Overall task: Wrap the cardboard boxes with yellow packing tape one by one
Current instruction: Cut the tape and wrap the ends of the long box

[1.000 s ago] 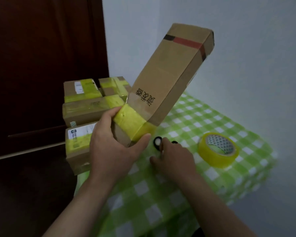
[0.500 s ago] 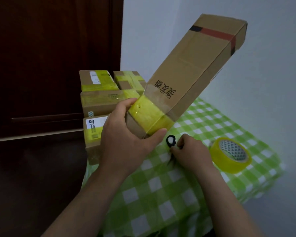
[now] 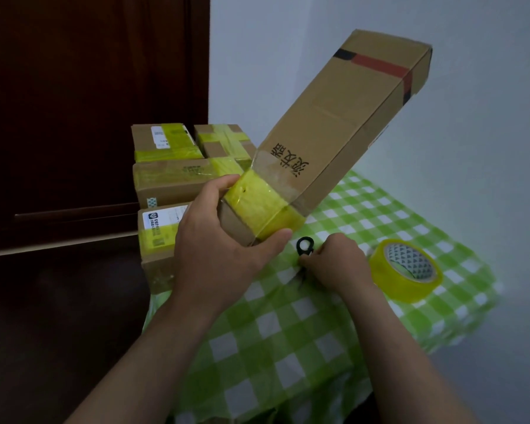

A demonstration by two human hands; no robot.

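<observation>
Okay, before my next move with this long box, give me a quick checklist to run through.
1. Left hand grips the long box at its taped end: ok.
2. Yellow band wraps that end: ok on visible faces.
3. Far end yellow-taped: not ok, only red and black tape.
4. Right hand on the scissors: ok.
5. Tape roll beside the right hand: ok.
6. Band cut free of the roll: cannot tell.

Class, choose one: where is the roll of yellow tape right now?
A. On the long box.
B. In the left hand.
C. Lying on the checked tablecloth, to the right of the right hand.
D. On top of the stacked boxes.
C: the roll of tape lies on the tablecloth, while the left hand grips the long box and the right hand holds the scissors.
</observation>
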